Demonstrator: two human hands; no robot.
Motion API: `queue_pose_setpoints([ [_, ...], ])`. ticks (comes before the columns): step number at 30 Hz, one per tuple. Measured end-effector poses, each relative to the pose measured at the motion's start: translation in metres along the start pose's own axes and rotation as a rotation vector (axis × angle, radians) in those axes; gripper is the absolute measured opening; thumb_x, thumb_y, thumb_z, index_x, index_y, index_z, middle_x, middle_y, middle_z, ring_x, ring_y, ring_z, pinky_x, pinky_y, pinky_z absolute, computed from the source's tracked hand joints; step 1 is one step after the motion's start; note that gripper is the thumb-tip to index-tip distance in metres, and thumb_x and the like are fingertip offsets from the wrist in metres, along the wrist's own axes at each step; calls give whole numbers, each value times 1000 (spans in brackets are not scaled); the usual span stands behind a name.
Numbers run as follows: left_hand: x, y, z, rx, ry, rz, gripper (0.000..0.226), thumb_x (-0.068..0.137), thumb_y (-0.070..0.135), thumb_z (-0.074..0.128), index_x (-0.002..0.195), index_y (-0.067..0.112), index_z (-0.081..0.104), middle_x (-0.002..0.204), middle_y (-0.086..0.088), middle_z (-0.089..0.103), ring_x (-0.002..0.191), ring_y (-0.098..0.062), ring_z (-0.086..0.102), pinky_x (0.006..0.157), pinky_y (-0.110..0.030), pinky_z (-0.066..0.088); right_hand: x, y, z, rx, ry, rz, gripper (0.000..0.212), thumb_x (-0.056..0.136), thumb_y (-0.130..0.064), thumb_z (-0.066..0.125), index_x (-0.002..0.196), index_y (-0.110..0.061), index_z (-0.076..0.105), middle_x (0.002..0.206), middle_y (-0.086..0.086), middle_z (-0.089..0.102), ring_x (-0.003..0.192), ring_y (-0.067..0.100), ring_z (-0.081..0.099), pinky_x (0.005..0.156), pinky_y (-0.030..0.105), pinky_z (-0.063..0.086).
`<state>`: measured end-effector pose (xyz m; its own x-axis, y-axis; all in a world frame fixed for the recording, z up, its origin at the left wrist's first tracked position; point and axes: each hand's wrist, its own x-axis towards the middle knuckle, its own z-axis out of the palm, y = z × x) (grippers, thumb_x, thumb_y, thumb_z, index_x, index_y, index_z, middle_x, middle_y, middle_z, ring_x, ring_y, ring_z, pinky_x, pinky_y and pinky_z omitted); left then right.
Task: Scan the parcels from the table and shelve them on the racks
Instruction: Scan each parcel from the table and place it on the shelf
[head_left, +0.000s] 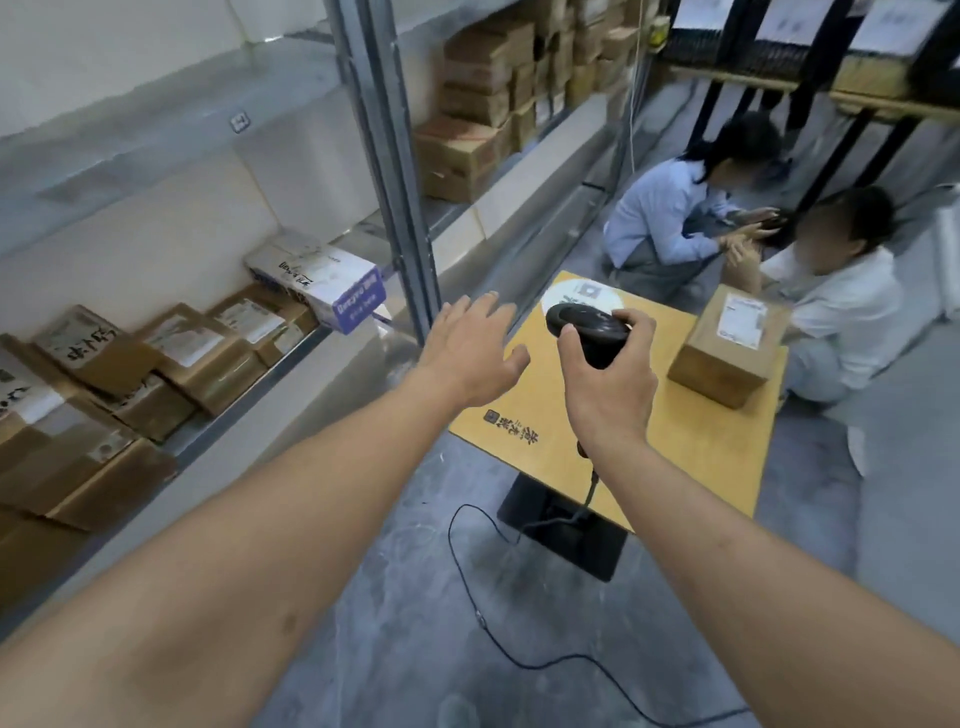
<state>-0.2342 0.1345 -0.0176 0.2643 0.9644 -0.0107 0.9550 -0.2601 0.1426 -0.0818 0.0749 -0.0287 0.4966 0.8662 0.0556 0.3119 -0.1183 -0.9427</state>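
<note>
On the far left, brown cardboard parcels (171, 358) lay packed side by side on a low shelf of the metal rack (395, 171), with a white parcel with a purple end (332, 283) at the right end of the row, its purple end over the shelf edge. The left hand (470, 353) was stretched out over the near left corner of the yellow table (691, 457), its grip spread with fingers straight and holding nothing. Just to its right, the right hand (610, 384) had its grip wrapped around a black barcode scanner (587, 332), whose cable (498, 623) trailed across the grey floor. A labelled cardboard box (727, 348) sat on the table's far right corner. Beyond the table, two people (670, 218) crouched on the floor.
</note>
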Motion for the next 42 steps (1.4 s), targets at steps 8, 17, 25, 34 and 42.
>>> queue_pose_setpoints([
  [8,26,141,46,-28,-65,34,60,102,49,51,150,14,49,159,-10,45,144,-34,41,122,-47,28,50,74,-107,-1,31,116,44,90,-52,69,125,-39,46,107,-18,67,100,16,67,89,43,56],
  [17,63,255,86,-69,-132,14,65,104,47,52,159,15,40,169,-12,31,153,-32,30,125,-44,22,112,144,-194,-39,111,229,39,90,-53,68,120,-42,45,99,-22,64,94,11,66,84,44,58],
  [25,120,308,118,-104,-157,27,64,101,47,55,155,14,44,165,-12,38,149,-32,37,122,-44,29,169,174,-227,-98,174,283,43,93,-53,66,127,-37,44,98,-21,57,95,17,63,80,44,56],
  [34,212,332,196,-150,-147,23,74,90,64,63,145,15,48,153,-13,44,136,-34,45,112,-44,40,234,216,-214,-152,235,308,47,91,-55,67,129,-40,43,114,-12,66,105,17,60,79,37,46],
  [42,278,343,252,-138,-270,-141,128,70,92,60,163,15,18,168,-29,12,156,-51,11,127,-58,15,275,246,-194,-211,268,345,47,91,-53,69,128,-43,43,112,-16,66,102,15,63,83,37,51],
])
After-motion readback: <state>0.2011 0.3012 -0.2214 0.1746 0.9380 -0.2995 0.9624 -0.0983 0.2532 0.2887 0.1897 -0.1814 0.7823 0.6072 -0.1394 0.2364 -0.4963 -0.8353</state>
